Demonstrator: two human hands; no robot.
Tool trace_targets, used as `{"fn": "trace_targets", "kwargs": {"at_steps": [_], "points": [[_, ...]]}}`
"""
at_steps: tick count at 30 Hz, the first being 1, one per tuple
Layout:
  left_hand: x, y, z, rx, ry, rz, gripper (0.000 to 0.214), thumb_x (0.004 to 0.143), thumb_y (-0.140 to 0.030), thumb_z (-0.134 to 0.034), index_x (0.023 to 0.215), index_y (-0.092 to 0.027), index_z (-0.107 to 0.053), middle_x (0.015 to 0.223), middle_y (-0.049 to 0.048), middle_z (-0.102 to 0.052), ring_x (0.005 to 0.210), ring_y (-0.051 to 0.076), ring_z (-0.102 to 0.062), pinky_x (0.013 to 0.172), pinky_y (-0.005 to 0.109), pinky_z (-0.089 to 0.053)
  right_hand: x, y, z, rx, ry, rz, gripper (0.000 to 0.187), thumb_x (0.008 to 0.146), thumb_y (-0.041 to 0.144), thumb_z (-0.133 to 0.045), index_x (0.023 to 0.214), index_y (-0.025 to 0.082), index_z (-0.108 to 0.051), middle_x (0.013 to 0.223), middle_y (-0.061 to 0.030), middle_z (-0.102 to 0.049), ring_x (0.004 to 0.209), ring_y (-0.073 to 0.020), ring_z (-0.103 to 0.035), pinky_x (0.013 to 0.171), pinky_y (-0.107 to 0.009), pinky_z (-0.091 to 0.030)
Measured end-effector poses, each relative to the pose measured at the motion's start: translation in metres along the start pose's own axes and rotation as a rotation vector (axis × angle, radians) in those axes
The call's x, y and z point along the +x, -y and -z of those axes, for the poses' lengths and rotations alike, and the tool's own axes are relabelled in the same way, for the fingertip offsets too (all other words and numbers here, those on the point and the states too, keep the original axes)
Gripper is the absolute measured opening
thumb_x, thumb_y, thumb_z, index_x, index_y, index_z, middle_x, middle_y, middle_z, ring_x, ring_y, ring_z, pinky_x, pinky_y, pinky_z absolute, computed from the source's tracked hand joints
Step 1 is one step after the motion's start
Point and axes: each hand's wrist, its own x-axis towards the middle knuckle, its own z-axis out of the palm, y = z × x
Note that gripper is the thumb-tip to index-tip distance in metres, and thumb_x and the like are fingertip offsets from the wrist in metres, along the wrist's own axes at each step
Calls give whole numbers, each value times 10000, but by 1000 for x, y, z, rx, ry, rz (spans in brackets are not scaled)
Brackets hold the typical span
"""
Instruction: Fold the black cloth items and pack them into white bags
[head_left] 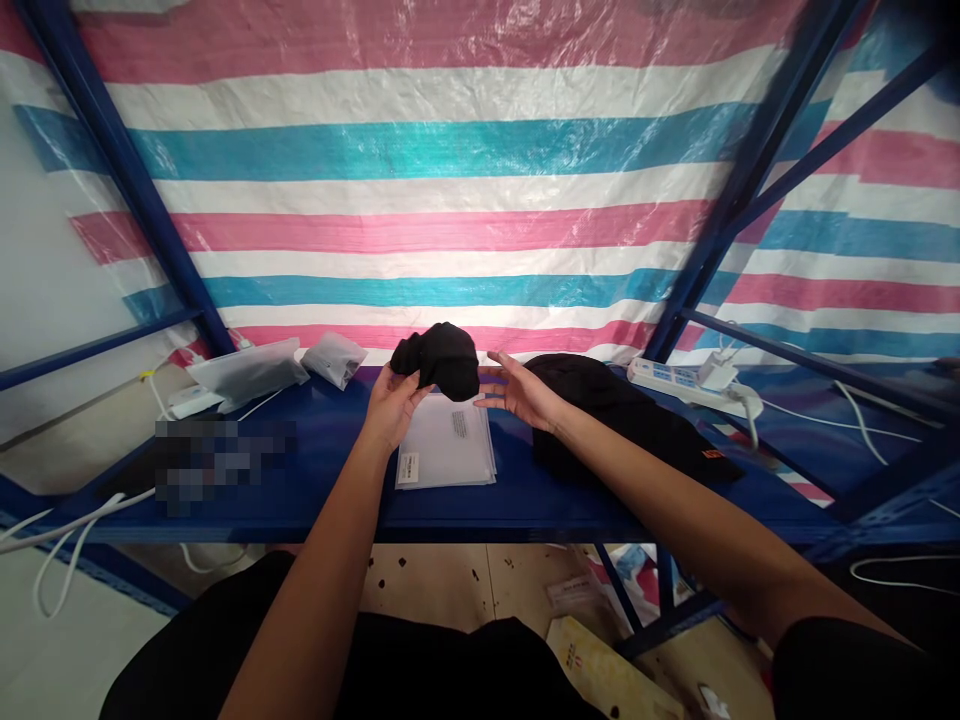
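At the far side hung a sheet with pink, white and blue stripes. On the right was a white power strip with a plug in it. White cables hung at the near left. Below, a yellowish carton lay on the floor.

head view, forward-down at shelf

Cannot read the small print on the pale packet below and between left hand and right hand; cannot make out the pixelated patch farther left, nor the black fabric behind the right forearm.
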Motion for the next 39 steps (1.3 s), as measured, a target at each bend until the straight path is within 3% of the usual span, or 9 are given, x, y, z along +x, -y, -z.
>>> {"fn": "trace_targets", "kwargs": {"at_steps": [6,10,14,19,22,26,30,35,39], "points": [[-14,-3,-13,80,232,85,564,774,-288,-987,1280,-243,-742,1386,97,-759,1380,344,-664,1216,575,-486,-5,-12,-11,-191,62,150,755,892,499,-899,1551,360,-559,1567,-79,-615,1297,-274,-696,1088,-479,-621],[-19,-3,-14,165,317,180,311,803,-357,-963,1011,-185,-809,1169,95,-803,1228,316,-723,1154,547,-523,-5,-22,-16,-331,78,213,724,839,495,-942,1471,313,-638,1431,-84,-715,1355,-301,-658,1188,-528,-539],[-21,-4,-13,301,378,201,327,791,-425,-964,859,-181,-757,1063,74,-774,1104,264,-714,1034,438,-559,-1,-29,-14,-434,18,208,626,844,567,-914,1360,279,-707,1389,-100,-721,1285,-301,-679,1118,-510,-577],[-16,-9,-12,300,381,389,716,910,-849,-592,755,-166,-739,982,154,-774,1011,290,-714,888,379,-559,4,-34,-11,-631,-65,204,768,844,601,-899,1506,291,-664,1184,-58,-738,1082,-248,-704,1063,-468,-564],[-12,-7,-10,355,341,430,703,943,-798,-495,681,-181,-705,836,133,-748,839,250,-683,805,360,-541,5,-37,-12,-784,-51,199,681,900,648,-822,1467,282,-724,1060,-59,-751,1019,-266,-693,1033,-493,-555],[-16,-7,-12,518,426,254,548,970,-519,-464,565,-203,-657,791,126,-739,831,253,-670,872,387,-538,6,-42,-15,-917,-114,354,509,875,680,-823,1204,294,-860,1168,-100,-752,1214,-338,-643,1154,-559,-471],[-33,-20,-29,779,546,-75,490,950,-312,-462,524,-208,-681,839,116,-760,885,262,-689,928,399,-516,11,-32,-17,-623,-43,414,440,884,695,-809,1033,282,-843,1202,-68,-767,1224,-300,-675,1171,-504,-477],[-52,-37,-77,850,674,-221,349,887,-204,-502,590,-208,-685,778,88,-748,751,234,-675,726,361,-489,9,16,-10,-236,-107,293,432,832,667,-877,936,275,-730,946,3,-752,984,-226,-704,969,-404,-588],[-67,-39,-122,986,789,-319,208,880,-205,-570,719,-209,-701,613,31,-638,560,175,-530,607,339,-411,-21,50,5,-187,-13,158,541,874,765,-790,1089,271,-748,1056,-45,-781,1100,-274,-722,924,-398,-626]]}}
